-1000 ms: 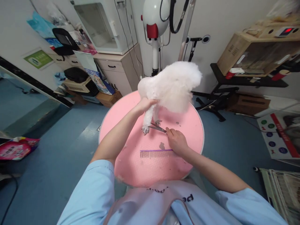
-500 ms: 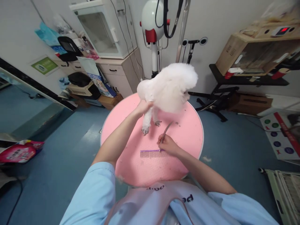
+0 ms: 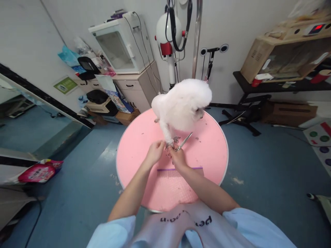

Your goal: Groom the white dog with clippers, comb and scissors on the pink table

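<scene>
A small white fluffy dog [image 3: 181, 105] stands on a round pink table [image 3: 137, 144]. My left hand [image 3: 155, 152] is closed in a pinch at the dog's near paw [image 3: 170, 140]. My right hand [image 3: 178, 156] is right beside it, closed on a pair of scissors [image 3: 184, 142] whose blades point up and to the right, next to the paw. A purple comb [image 3: 178, 169] lies flat on the table just below my hands. Bits of clipped fur dot the pink surface.
A dryer on a stand [image 3: 168, 38] and a metal pole [image 3: 196, 38] rise behind the table. A white cabinet box [image 3: 121, 43] sits on drawers at the back left, a black bench [image 3: 258, 91] with a wooden crate [image 3: 284, 55] at the right. A mirror [image 3: 31, 117] leans at the left.
My left hand has let go of the dog's upper leg and dropped to its paw. My right hand has moved up from the comb to the paw with the scissors. The camera has shifted.
</scene>
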`<action>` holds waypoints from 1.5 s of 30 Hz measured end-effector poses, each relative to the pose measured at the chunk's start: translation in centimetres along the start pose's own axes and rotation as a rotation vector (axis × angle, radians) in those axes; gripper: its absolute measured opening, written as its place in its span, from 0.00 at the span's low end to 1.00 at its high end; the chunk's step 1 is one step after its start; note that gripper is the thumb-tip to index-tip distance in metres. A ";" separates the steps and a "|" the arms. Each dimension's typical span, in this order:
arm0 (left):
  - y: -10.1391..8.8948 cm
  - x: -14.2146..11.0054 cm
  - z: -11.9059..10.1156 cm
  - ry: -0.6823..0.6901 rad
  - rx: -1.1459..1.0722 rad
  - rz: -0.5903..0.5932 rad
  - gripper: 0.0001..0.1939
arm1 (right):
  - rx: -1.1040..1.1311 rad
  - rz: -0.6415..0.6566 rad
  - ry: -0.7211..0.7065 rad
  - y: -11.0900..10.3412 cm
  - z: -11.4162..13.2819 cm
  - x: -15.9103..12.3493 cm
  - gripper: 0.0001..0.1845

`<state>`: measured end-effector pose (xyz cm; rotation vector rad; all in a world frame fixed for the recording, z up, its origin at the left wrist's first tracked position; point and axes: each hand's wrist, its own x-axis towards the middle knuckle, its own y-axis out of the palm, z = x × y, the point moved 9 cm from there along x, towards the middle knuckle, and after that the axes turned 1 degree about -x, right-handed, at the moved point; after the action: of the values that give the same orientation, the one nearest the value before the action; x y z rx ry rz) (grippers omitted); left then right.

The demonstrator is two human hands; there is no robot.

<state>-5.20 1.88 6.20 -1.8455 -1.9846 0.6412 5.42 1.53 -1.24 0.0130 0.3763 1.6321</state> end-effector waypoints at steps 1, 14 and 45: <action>1.2 -0.9 0.6 -0.023 0.007 0.008 0.20 | -0.052 -0.009 -0.001 -0.1 -0.4 0.0 0.10; 2.5 -0.6 1.9 -0.192 0.170 0.252 0.06 | -0.758 0.376 -0.036 -6.4 0.4 -3.5 0.11; 3.0 -2.4 3.6 -0.198 0.291 0.447 0.13 | -0.383 0.406 0.282 -6.6 -2.2 -4.1 0.16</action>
<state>-4.46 -0.64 1.65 -2.1119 -1.4810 1.2127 11.77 -2.66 -4.08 -0.4599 0.2798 2.0947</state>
